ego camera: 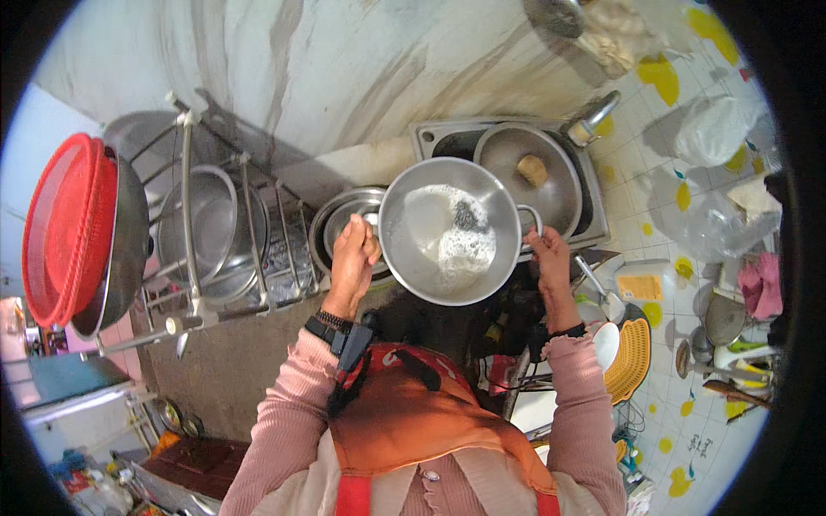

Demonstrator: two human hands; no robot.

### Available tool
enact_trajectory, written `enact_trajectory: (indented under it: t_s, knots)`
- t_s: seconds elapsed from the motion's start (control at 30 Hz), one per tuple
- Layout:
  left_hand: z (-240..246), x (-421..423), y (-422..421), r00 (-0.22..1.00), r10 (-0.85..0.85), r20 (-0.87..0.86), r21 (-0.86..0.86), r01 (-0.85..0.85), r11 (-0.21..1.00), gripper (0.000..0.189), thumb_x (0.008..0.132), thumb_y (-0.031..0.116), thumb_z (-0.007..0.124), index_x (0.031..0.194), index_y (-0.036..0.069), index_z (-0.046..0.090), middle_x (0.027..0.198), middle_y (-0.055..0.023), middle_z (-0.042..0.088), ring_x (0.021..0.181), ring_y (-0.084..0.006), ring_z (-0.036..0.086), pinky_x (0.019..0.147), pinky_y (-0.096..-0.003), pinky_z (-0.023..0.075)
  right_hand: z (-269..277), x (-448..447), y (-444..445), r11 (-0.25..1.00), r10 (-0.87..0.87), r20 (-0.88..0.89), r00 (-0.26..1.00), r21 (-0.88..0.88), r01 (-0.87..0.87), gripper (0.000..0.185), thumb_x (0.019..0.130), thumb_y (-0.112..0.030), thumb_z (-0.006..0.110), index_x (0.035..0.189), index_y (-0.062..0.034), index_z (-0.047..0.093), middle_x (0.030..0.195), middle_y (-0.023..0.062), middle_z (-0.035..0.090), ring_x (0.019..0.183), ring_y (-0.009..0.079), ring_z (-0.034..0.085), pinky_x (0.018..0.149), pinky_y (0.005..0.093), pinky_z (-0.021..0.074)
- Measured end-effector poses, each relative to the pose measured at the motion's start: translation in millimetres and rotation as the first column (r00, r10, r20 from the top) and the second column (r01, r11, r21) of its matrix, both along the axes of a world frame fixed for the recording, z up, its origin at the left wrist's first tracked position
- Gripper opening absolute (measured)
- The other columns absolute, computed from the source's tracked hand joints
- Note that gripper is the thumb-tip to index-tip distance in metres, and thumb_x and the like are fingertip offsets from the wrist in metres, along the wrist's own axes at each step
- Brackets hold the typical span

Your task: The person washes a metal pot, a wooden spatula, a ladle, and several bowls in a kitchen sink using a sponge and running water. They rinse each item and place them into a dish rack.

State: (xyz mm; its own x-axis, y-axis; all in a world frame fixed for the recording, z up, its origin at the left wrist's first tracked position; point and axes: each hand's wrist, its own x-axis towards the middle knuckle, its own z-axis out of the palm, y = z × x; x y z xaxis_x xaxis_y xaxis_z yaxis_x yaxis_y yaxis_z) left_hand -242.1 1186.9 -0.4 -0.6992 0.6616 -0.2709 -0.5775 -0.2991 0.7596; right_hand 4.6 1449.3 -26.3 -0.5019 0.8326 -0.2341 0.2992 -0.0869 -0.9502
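I hold a two-handled metal pot [413,264] level in front of me, at the near edge of the sink. White suds [468,255] lie on its inside, with a dark patch that looks like a scouring pad [470,218] among them. My left hand [355,251] is closed around the left loop handle, which the fingers mostly hide. On the other side, the fingers of my right hand [552,255] grip the right loop handle [535,219]. Behind the pot, a wide metal basin [561,200] sits in the sink [597,222] with a tan sponge-like block [532,170] inside.
A metal tap [595,117] rises at the sink's far right corner. Nested metal bowls [319,226] stand left of the pot. A dish rack [187,226] holds metal pots and red plastic baskets [64,226]. A yellow basket [632,361] is near my right forearm.
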Motion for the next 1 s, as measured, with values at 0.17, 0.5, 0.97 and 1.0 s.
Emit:
enact_trajectory:
  t_s: [0.17, 0.5, 0.97, 1.0]
  knots:
    - [2, 2, -2, 0.999, -0.041, -0.002, -0.054, 0.041, 0.998, 0.037, 0.098, 0.040, 0.043, 0.081, 0.008, 0.047, 0.058, 0.0045, 0.029, 0.051, -0.0085, 0.027, 0.050, -0.0233, 0.0276, 31, -9, 2, 0.996, 0.074, 0.199, 0.977, 0.040, -0.084, 0.020, 0.087, -0.021, 0.063, 0.099, -0.0043, 0.063, 0.074, -0.0012, 0.064, 0.061, 0.0047, 0.050, 0.053, 0.0215, 0.0373]
    - [-2, -2, -8, 0.970, 0.001, 0.242, 0.007, -0.003, 1.000, 0.034, 0.099, 0.036, 0.042, 0.087, 0.006, 0.049, 0.067, 0.0029, 0.037, 0.057, -0.0074, 0.030, 0.051, -0.0224, 0.0311, 22, -107, -41, 0.296, 0.526, 0.654, 0.543, 0.458, -0.838, 0.043, 0.082, -0.008, 0.059, 0.122, 0.0003, 0.047, 0.115, 0.0234, 0.052, 0.105, 0.0392, 0.054, 0.089, 0.0462, 0.0446]
    - [5, 0, -4, 0.966, 0.003, 0.260, -0.012, 0.000, 1.000, 0.033, 0.099, 0.035, 0.042, 0.079, 0.009, 0.045, 0.066, 0.0043, 0.032, 0.053, -0.0063, 0.026, 0.047, -0.0221, 0.0255, -23, -125, -55, -0.396, 0.573, 0.619, -0.537, -0.364, -0.843, 0.028, 0.070, 0.001, 0.059, 0.098, -0.0026, 0.062, 0.099, 0.0222, 0.060, 0.080, 0.0377, 0.063, 0.074, 0.0425, 0.0513]
    - [6, 0, -2, 0.973, -0.018, 0.231, -0.021, 0.023, 1.000, 0.034, 0.099, 0.036, 0.042, 0.078, 0.009, 0.045, 0.064, 0.0048, 0.031, 0.052, -0.0061, 0.026, 0.046, -0.0221, 0.0246, -18, -130, -63, -0.428, 0.620, 0.631, -0.466, -0.226, -0.875, 0.027, 0.071, 0.000, 0.058, 0.097, -0.0027, 0.062, 0.104, 0.0230, 0.058, 0.080, 0.0377, 0.062, 0.074, 0.0418, 0.0515]
